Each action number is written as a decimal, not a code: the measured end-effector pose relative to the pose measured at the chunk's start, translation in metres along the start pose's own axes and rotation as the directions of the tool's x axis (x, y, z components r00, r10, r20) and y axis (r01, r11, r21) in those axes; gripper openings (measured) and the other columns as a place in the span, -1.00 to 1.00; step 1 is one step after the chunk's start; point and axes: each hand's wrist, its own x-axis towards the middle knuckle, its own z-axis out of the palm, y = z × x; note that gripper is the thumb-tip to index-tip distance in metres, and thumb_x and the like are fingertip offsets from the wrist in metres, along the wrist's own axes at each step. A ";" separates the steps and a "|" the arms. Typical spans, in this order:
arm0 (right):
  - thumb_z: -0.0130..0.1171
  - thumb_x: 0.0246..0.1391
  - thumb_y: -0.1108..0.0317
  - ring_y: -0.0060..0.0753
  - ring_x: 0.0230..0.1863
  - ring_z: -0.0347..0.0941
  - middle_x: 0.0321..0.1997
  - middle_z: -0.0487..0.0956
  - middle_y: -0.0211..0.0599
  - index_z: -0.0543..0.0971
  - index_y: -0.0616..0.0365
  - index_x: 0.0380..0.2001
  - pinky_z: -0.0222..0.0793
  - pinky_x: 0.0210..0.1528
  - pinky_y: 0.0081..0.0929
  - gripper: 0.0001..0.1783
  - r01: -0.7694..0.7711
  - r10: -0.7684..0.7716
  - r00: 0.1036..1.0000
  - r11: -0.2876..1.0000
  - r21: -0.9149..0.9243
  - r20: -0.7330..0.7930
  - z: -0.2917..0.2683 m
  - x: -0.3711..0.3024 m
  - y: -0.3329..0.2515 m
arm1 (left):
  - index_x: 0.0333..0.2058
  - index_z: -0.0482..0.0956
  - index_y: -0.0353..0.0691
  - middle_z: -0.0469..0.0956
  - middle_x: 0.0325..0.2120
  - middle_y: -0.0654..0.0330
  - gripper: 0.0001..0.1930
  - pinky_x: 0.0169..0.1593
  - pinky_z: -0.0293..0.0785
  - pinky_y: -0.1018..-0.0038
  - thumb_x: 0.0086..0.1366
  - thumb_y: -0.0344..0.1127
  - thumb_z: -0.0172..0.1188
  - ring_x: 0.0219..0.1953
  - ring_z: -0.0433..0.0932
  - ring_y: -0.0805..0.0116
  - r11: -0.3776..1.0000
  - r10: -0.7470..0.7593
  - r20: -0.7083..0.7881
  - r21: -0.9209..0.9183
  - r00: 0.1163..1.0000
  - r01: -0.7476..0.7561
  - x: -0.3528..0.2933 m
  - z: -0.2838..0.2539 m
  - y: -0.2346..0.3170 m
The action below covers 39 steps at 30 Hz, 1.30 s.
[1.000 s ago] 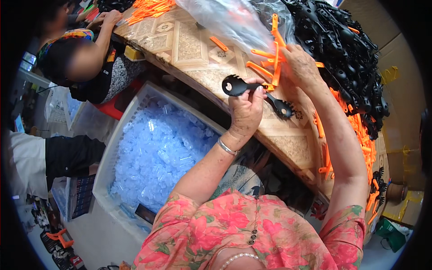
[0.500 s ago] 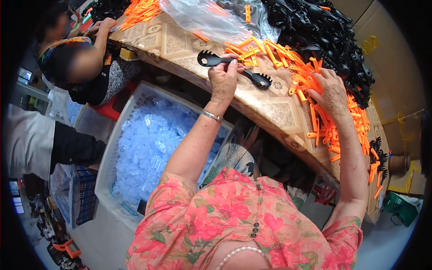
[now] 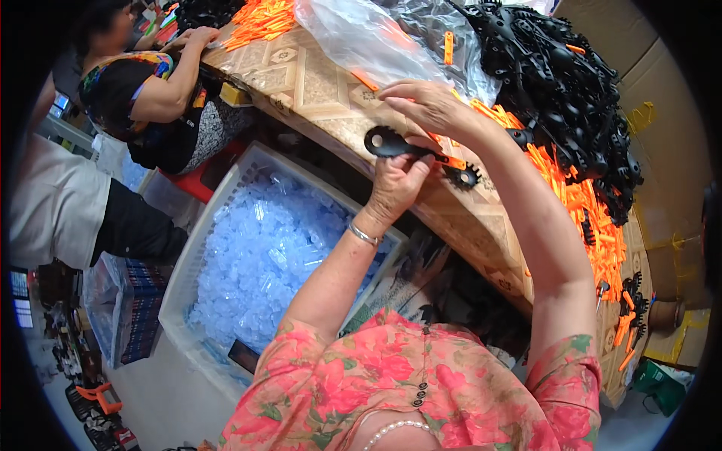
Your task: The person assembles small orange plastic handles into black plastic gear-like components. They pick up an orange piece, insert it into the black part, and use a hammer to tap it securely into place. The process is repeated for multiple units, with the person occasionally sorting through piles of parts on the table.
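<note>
My left hand (image 3: 402,180) is closed round the dark shafts of black pasta servers. One round black head (image 3: 382,141) with a hole sticks out on its left side. On its right side a toothed black head (image 3: 463,177) shows, with a short orange piece (image 3: 454,161) lying along the shaft. I cannot tell whether that piece is joined to it. Just above, my right hand (image 3: 429,107) is held over the table edge with its fingers stretched out, and nothing shows in it. Loose orange handles (image 3: 545,161) lie heaped under and beside my right forearm.
A large heap of black utensil heads (image 3: 553,75) covers the table's (image 3: 320,71) far right. Clear plastic bags (image 3: 361,37) lie beyond my hands. A white crate (image 3: 180,289) of bluish clear pieces stands below left. A co-worker (image 3: 143,90) sits at the far left, near more orange handles (image 3: 259,22).
My right hand has left the orange heap and come across above my left hand. An orange piece now shows along the held server. My left hand sits slightly lower and farther right in view.
</note>
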 end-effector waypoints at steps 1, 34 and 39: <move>0.00 0.18 0.16 -0.05 0.03 0.44 0.06 0.51 -0.11 0.56 0.21 -0.11 0.33 0.07 -0.35 -0.63 0.010 -0.014 0.997 0.998 0.062 0.075 0.009 0.019 0.018 | -0.30 0.53 -0.31 0.56 -0.46 0.29 -0.92 -0.28 0.48 0.62 0.25 -0.51 0.07 -0.39 0.54 0.54 0.999 0.003 0.007 -0.045 1.000 -0.002 0.000 0.005 0.003; 0.10 0.03 0.35 -0.03 -0.05 0.49 -0.12 0.57 -0.11 0.37 0.02 0.10 0.41 -0.02 -0.18 -0.50 -0.521 0.362 0.845 0.724 -0.453 -0.394 -0.035 0.046 0.095 | -0.22 0.50 -0.37 0.37 -0.20 0.17 -0.84 -0.22 0.59 0.60 0.24 -0.62 0.00 -0.30 0.54 0.48 0.994 0.032 -0.057 -0.099 0.998 -0.037 0.002 0.007 -0.004; 0.04 0.04 0.37 -0.09 -0.10 0.51 -0.10 0.55 -0.15 0.31 -0.24 0.17 0.44 -0.09 -0.20 -0.43 -0.426 0.199 0.854 0.798 -0.426 -0.480 -0.027 0.058 0.101 | -0.21 0.50 -0.35 0.35 -0.19 0.15 -0.83 -0.22 0.60 0.59 0.24 -0.61 0.01 -0.24 0.49 0.48 0.994 0.093 -0.045 -0.061 0.995 -0.096 0.003 0.002 -0.006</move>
